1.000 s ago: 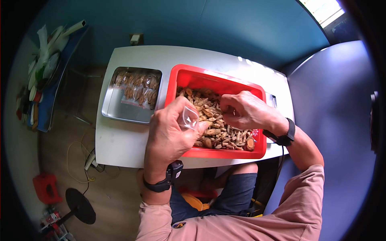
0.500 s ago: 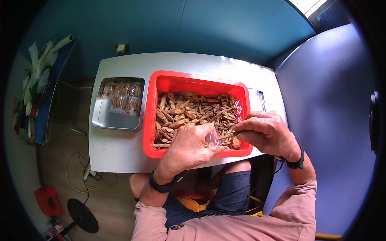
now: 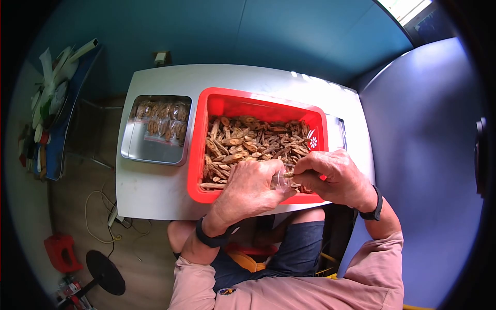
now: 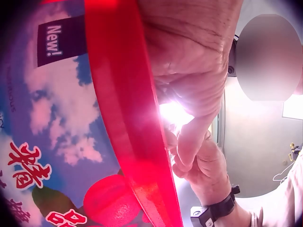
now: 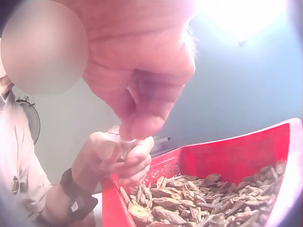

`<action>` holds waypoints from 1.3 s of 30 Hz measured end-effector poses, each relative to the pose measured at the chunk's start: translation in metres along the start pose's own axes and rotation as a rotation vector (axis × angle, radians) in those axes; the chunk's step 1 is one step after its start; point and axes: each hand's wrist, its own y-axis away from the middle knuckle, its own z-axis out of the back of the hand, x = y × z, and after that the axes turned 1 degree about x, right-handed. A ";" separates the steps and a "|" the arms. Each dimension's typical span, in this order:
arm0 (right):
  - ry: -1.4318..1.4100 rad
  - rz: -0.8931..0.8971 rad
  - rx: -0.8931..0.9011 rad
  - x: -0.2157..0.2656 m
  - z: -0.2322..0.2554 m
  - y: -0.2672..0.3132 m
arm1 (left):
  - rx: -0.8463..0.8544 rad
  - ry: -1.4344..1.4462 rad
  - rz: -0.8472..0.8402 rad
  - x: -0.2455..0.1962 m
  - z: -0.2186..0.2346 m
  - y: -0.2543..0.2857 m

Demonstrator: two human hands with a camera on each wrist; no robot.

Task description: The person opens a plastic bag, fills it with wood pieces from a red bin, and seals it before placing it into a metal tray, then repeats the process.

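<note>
My left hand (image 3: pixel 250 188) holds a small clear plastic bag (image 3: pixel 280 182) over the front edge of a red plastic basket (image 3: pixel 197 160). At the bag's mouth my right hand (image 3: pixel 333 175) pinches a dried root slice (image 3: pixel 289 174) between thumb and fingertips. Brown dried root slices (image 3: pixel 258 139) fill the basket's bottom. In the right wrist view, the right fingertips (image 5: pixel 137 130) come down from above onto the bag in the left hand (image 5: pixel 130 163). The basket's printed outer wall (image 4: pixel 61 104) fills much of the left wrist view.
A shallow metal tray (image 3: pixel 150 150) with several filled clear bags (image 3: pixel 165 114) stands left of the basket on the white table (image 3: pixel 150 191). Beyond the basket's right side lies a flat dark-edged item (image 3: pixel 342 133). Cables (image 3: pixel 98 217) run over the floor at the left.
My right hand has come up out of the basket with a root slice and moved to the bag's mouth. The left hand has shifted toward the basket's front edge with the bag.
</note>
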 end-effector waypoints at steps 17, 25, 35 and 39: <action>-0.178 -0.135 -0.035 -0.001 -0.006 -0.009 | -0.028 0.036 -0.044 0.001 0.000 -0.002; -0.158 -0.069 -0.032 -0.011 -0.014 -0.008 | 0.008 -0.012 -0.035 0.003 -0.002 -0.005; -0.224 -0.247 0.035 -0.004 -0.009 -0.015 | -0.014 -0.052 -0.048 0.006 -0.007 -0.006; -0.144 -0.153 0.041 -0.005 -0.009 -0.018 | -0.054 -0.045 -0.067 0.008 -0.008 -0.006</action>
